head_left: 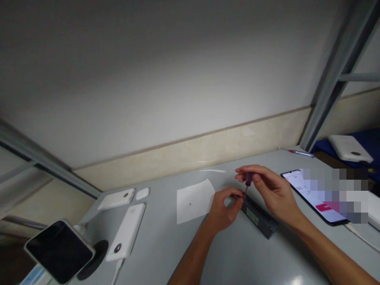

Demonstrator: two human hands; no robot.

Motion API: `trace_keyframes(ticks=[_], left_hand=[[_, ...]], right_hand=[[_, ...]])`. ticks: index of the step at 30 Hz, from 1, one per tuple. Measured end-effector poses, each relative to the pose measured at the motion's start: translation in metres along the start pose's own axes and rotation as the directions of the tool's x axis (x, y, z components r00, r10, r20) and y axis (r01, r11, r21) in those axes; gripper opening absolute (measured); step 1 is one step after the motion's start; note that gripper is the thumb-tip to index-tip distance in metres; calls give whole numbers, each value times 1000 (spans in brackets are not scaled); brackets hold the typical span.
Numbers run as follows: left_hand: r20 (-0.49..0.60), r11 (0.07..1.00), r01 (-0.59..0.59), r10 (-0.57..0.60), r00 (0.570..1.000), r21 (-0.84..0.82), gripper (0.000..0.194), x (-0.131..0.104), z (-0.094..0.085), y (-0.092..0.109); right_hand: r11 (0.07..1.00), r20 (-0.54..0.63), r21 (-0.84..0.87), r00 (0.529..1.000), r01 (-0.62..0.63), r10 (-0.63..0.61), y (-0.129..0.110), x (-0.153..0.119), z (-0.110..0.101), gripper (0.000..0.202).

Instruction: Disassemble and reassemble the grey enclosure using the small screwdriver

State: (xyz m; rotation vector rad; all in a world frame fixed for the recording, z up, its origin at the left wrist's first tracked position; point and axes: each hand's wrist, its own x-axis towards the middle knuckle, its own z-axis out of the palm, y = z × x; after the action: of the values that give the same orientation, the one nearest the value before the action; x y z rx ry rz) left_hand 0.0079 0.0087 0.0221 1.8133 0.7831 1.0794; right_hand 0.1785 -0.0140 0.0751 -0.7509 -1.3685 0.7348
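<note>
Right hand point(274, 190) clamps purple-handled metal screwdriver point(248, 179) at slotted dark-grey oblong box point(261, 226); left hand point(223, 208) alongside, finger grip unclear.

A private living space, probably a bedroom or dormitory, is suggested; which of these cannot be told. A smooth grey counter point(234, 255) is set against a plain white wall point(184, 83) edged below by a cream, stone-like tiled band point(204, 146). The corner is framed by a grey metal post point(334, 75), as on a bunk or rack. Everyday belongings are kept there: a black-edged smartphone point(303, 192), a small white rounded case point(143, 193) and a white rectangular power bank point(128, 229).
</note>
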Motion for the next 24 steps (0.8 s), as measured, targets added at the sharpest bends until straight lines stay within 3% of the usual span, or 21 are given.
trace_keyframes(ticks=[3, 6, 10, 13, 17, 21, 24], left_hand=[[5, 1000, 2, -2, 1000, -13, 8, 0, 0, -1], [5, 1000, 1, -1, 1000, -8, 9, 0, 0, -1], [2, 1000, 13, -13, 1000, -7, 9, 1, 0, 1], [3, 1000, 16, -16, 1000, -22, 8, 1, 0, 1], [14, 1000, 8, -8, 1000, -25, 9, 0, 0, -1], [14, 1000, 12, -12, 1000, -6, 9, 0, 0, -2], [16, 1000, 18, -18, 1000, 0, 10, 0, 0, -2]], right_hand=[[998, -46, 54, 999, -19, 22, 0, 1, 1, 11], [998, -97, 45, 994, 45, -41, 2, 3, 0, 14], [994, -60, 7, 993, 106, -106, -1, 3, -1, 13], [998, -17, 8, 998, 65, -64, -3, 1, 0, 14], [998, -80, 55, 997, -11, 16, 1, 2, 1, 9], [997, -162, 4, 984, 72, -71, 7, 5, 0, 17], [994, -123, -39, 987, 102, -106, 6, 6, 0, 13]])
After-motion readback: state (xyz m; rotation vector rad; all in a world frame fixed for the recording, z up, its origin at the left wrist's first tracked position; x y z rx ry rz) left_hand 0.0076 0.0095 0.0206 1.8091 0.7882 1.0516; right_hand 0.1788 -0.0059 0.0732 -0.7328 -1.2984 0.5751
